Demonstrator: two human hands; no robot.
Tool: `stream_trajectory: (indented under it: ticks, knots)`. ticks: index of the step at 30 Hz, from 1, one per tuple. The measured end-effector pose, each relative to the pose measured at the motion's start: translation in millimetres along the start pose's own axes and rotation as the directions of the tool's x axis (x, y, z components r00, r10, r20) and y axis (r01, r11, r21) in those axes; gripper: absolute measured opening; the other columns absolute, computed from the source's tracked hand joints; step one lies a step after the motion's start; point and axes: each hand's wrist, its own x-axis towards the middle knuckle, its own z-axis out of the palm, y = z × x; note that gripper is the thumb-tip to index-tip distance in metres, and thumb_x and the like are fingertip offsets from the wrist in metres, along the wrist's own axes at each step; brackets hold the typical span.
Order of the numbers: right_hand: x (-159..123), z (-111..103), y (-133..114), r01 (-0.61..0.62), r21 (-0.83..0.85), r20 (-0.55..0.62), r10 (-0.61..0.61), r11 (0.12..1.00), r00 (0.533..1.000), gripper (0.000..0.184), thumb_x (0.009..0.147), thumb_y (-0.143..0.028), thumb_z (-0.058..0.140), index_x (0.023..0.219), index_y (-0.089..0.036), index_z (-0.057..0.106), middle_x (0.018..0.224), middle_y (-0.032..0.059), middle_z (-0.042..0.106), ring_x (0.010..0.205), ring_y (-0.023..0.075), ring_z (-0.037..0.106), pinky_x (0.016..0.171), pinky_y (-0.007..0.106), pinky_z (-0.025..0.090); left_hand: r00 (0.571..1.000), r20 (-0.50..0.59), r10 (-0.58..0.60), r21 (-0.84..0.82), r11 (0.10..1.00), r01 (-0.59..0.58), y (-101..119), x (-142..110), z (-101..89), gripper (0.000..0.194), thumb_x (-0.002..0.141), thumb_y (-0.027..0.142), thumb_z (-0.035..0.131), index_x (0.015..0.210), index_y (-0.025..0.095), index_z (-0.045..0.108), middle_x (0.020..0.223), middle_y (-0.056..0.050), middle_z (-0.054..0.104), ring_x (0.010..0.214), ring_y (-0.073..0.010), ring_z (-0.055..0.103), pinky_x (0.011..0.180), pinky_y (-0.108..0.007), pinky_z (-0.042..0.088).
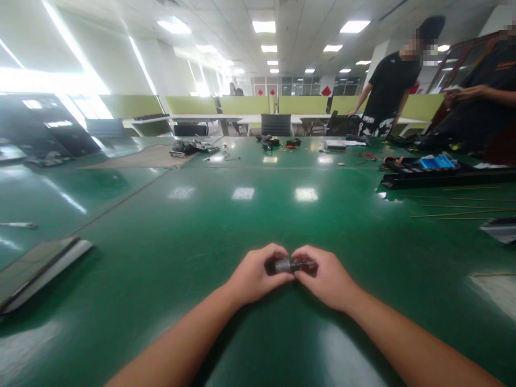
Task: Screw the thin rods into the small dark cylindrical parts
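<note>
Fingers (pixel 277 249) of the left hand (pixel 253 275) are curled in the head view around a small metal part (pixel 284 265), with its grey cylinder pinched between thumb and fingertips. By the right hand (pixel 332 277), the thin dark rod at the other end is encircled in the same way; how tightly it is pressed cannot be told, as the contact is partly hidden. The part is held lying crosswise, just in front of the person and over the green table (pixel 193 215), and the two thumb tips are brought almost together beneath it. Whether cylinder and rod are one piece or two cannot be made out.

The step in hand is judged to be close two-handed handling of this part. For any further turn or pull, the cylinder would need to be steadied by one hand and the rod kept in line by the other, without sideways strain.

To the left, well apart, a flat panel (pixel 38 263) is laid on the table. To the right, thin sticks (pixel 463 206) and a black rail (pixel 447 178) are seen, and beyond them a person in a black shirt (pixel 393 80) is seen standing.
</note>
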Motion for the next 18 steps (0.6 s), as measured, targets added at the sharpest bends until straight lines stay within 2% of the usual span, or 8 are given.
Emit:
stream_trajectory:
  ticks: [4, 18]
  knots:
    - [0.6, 0.4, 0.5, 0.007, -0.014, 0.005, -0.007, 1.000, 1.000, 0.023, 0.077, -0.011, 0.066, 0.097, -0.022, 0.070, 0.091, 0.0024, 0.071, 0.082, 0.0191, 0.065, 0.074, 0.029, 0.049, 1.000, -0.008, 0.002, -0.012, 1.000, -0.002, -1.4, -0.6, 0.6, 0.036, 0.077, 0.034, 0.076, 0.107, 0.020, 0.061, 0.098, -0.002, 0.069, 0.086, -0.0164, 0.065, 0.078, -0.027, 0.049]
    - [-0.8, -1.9, -4.0, 0.018, -0.050, -0.001, -0.018, 0.999, 1.000, 0.014, 0.080, -0.016, 0.068, 0.092, -0.022, 0.075, 0.087, 0.0010, 0.073, 0.079, 0.0175, 0.065, 0.072, 0.028, 0.048, 1.000, 0.005, 0.000, 0.011, 1.000, 0.000, -2.0, -1.2, 0.5, 0.031, 0.079, 0.034, 0.075, 0.105, 0.020, 0.063, 0.097, -0.001, 0.069, 0.086, -0.0151, 0.064, 0.077, -0.026, 0.049]
